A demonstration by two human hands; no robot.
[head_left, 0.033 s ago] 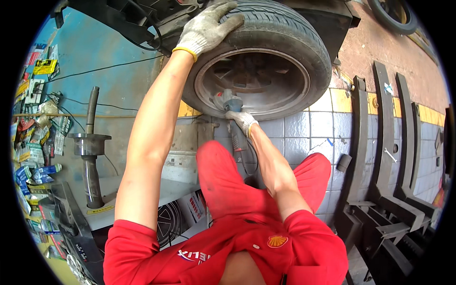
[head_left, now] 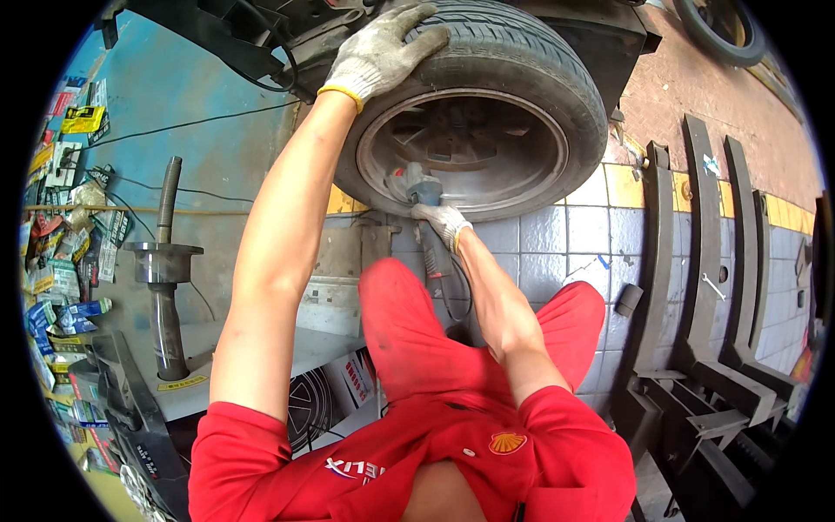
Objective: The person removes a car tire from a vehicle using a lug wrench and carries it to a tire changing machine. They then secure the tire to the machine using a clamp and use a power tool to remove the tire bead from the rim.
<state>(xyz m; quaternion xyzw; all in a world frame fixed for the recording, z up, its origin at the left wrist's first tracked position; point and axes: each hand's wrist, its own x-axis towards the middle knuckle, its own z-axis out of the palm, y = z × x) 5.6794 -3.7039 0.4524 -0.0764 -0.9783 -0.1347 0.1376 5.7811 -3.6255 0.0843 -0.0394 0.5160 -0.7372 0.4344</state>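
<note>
A car wheel (head_left: 557, 187) stands on edge in front of me, its black tyre around a dull, dusty metal rim (head_left: 370, 178). My left hand (head_left: 376, 54), in a pale knitted glove with a yellow cuff, lies on the tread at the upper left with its fingers apart. Lower down, my gloved right hand (head_left: 444, 224) is wrapped around an angle grinder (head_left: 424, 189). The grinder's grey head reaches inside the lower left of the rim. Its disc and exact contact with the metal are hidden. A dark cord hangs in a loop from the tool's rear end.
Behind the wheel stands dark machinery (head_left: 613, 52). Black metal lift arms (head_left: 703, 244) rise at the right, with a wrench (head_left: 714, 286) on one. At the left is a wheel balancer's threaded shaft (head_left: 169, 261), beside a wall of packaged goods (head_left: 65, 278). Another tyre (head_left: 726, 30) lies far right.
</note>
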